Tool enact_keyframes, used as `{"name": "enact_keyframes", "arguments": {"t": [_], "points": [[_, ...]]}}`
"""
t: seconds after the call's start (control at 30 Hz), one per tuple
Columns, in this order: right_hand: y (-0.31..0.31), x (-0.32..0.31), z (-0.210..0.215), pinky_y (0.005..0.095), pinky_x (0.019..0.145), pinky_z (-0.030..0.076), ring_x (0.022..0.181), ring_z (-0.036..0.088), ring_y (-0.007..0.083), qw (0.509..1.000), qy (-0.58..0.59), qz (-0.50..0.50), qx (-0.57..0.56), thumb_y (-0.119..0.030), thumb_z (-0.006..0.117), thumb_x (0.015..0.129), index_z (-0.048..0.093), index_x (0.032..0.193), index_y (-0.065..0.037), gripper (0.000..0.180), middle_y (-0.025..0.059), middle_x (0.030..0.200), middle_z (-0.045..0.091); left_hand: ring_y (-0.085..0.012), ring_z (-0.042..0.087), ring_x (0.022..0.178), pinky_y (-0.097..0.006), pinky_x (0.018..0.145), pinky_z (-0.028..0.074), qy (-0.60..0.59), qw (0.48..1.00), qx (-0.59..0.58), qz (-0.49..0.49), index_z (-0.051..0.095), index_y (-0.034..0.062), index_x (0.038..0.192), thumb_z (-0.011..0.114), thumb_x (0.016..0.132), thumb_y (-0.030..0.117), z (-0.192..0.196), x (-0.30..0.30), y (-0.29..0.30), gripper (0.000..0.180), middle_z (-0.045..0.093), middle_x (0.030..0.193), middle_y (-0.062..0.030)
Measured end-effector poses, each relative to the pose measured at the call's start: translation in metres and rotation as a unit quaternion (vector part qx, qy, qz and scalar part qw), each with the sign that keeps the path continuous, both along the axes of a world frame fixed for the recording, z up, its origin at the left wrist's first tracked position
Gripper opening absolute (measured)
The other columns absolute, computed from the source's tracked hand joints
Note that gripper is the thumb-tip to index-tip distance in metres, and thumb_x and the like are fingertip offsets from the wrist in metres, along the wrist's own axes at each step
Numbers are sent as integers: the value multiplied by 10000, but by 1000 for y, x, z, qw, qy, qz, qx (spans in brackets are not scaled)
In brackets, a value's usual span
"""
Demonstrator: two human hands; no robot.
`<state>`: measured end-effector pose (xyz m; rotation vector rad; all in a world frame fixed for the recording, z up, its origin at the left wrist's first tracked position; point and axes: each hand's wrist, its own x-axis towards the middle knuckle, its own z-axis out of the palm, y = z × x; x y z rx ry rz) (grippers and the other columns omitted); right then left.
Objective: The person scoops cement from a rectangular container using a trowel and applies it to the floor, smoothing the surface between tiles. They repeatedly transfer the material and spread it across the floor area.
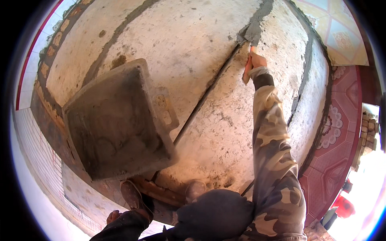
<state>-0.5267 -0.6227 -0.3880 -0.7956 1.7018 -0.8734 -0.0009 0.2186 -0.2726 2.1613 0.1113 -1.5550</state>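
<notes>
My right hand [255,62] is closed around the handle of a trowel [253,38], at the top right of centre. The trowel's blade is smeared with grey mortar and rests at the lower end of a mortar-filled joint [263,11] between pale slabs [209,36]. Below it, the same line runs on toward my feet as a dark open gap [207,94]. Low on the left, beside my dark-clothed knee, only a small part of my left hand [113,217] shows; its fingers are mostly hidden. To the left stands a large grey tub [146,76], its inside coated with dark wet mortar.
Other mortar-filled joints [106,48] cross the slabs at the left and right. Red patterned tiles [341,132] border the right side, with pale tiles [341,36] above them. My boots [130,195] stand at the slabs' near edge. A red object [344,206] lies at the lower right.
</notes>
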Motion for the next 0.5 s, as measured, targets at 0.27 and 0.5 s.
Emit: {"name": "enact_keyframes", "arguments": {"t": [0.27, 0.5], "points": [[118, -6, -14, 398, 482, 495, 543, 594, 236, 999, -40, -5, 6, -133, 592, 973, 617, 865, 30, 197, 111, 699, 612, -290, 688, 945, -403, 819, 571, -18, 998, 53, -10, 551, -22, 1262, 592, 945, 519, -3, 0, -70, 628, 654, 1138, -219], [201, 10, 15, 345, 415, 428, 466, 533, 156, 1000, 7, -17, -10, -234, 658, 961, 626, 818, 36, 307, 56, 624, 572, -331, 696, 960, -436, 831, 581, -30, 999, 38, -19, 537, -26, 1289, 592, 945, 486, -13, -8, -95, 619, 639, 1188, -250]]}}
